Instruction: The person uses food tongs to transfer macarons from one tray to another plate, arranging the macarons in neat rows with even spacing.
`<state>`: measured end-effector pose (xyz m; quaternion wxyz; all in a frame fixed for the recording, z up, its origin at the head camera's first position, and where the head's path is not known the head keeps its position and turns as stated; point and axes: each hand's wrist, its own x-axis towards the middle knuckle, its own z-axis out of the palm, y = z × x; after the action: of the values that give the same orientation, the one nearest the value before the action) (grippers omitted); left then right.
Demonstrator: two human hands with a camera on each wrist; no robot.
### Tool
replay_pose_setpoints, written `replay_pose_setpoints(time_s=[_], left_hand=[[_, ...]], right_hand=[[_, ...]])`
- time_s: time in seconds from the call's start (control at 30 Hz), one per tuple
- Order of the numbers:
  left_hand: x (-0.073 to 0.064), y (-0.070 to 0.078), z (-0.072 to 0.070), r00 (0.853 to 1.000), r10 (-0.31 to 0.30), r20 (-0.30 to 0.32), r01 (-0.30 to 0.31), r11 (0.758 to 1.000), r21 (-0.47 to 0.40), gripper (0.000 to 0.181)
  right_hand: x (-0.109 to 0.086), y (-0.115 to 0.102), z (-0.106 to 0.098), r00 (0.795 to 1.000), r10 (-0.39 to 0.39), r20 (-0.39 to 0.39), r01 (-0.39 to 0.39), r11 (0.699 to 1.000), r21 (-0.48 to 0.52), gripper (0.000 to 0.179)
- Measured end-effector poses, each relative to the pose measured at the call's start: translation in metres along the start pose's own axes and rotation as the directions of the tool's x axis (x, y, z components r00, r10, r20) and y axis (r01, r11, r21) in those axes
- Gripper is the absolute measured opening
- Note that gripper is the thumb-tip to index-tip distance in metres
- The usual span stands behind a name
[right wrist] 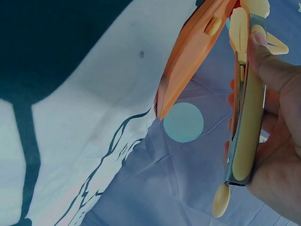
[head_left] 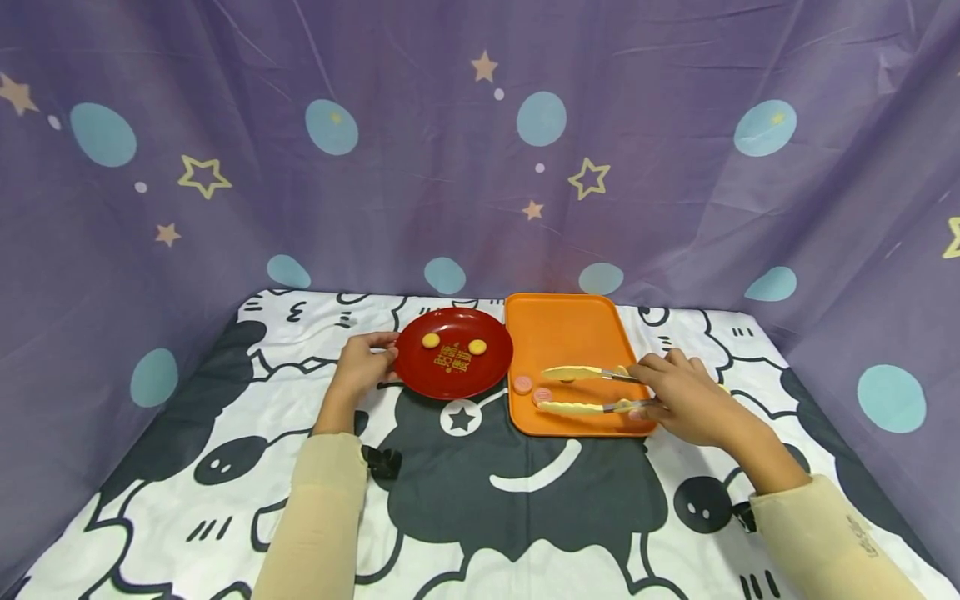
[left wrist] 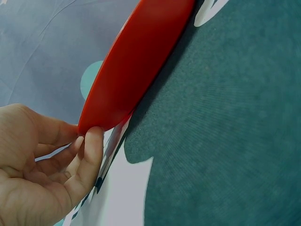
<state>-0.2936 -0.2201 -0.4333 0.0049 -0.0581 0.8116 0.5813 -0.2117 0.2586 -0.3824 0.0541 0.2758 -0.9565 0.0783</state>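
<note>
My left hand point(head_left: 365, 362) pinches the left rim of a round red plate point(head_left: 420, 379) between thumb and fingers; the left wrist view shows the plate's edge point(left wrist: 127, 70) in that grip. On the plate lie two small round yellow pieces point(head_left: 477, 347), near gold lettering. My right hand point(head_left: 686, 398) holds a pair of yellow-and-metal tongs point(head_left: 573, 408), their arms spread apart over an orange tray point(head_left: 562, 329). Two pink round pieces point(head_left: 522, 384) sit on the tray, one right by the lower tong tip. In the right wrist view the tongs' handle point(right wrist: 249, 127) lies along the palm.
The tray stands close against the plate's right side. Beneath both is a white cloth point(head_left: 450, 575) with dark cartoon sheep. A purple curtain point(head_left: 420, 208) with stars and blue dots hangs behind the table and at its sides.
</note>
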Motion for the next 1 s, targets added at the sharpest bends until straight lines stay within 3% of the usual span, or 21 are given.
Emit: replay_pose_setpoints(time_s=[1.0], left_hand=[[-0.0005, -0.0008, 0.0000, 1.000, -0.006, -0.004, 0.006, 1.000, -0.004, 0.036]], right_hand=[[-0.0044, 0.0030, 0.0087, 0.999, -0.035, 0.022, 0.035, 0.999, -0.019, 0.052]])
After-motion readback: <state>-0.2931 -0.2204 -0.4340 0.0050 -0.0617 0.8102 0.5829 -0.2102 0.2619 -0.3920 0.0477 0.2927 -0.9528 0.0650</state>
